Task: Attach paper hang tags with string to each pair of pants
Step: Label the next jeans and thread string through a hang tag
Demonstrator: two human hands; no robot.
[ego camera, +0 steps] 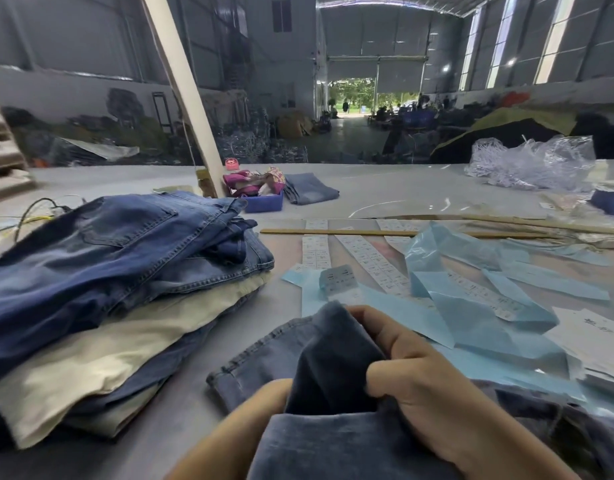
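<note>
Fingers [378, 336] of the right hand [423, 379] are curled round a bunched fold of grey-blue denim, the thumb pressed into the cloth, so the pair of pants [333, 441] is held gathered just in front of the body. The left hand cannot be seen; only a forearm [236, 431] runs under the cloth, so its grip cannot be told. No tag or string is seen in either hand. By judgement, the pair is being gathered or positioned before tagging, and the tag itself is not yet taken up. The next move is judged to call for a free hand to be reached beyond the fingers to the paper, and for a waistband loop or similar anchoring point to be exposed.

Just beyond the fingers, white printed label strips [316, 251] and loose pale-blue paper sheets [478, 320] are spread over the grey tabletop [181, 410]. To their left, a stack of folded pants [101, 271], blue and beige, is piled. Farther off, a blue bin [264, 202], a folded pair of jeans [310, 192] and a clear plastic heap [530, 164] are set. A slanted pale post [181, 84] rises behind, within a large, dim warehouse hall with an open doorway [354, 95].
</note>
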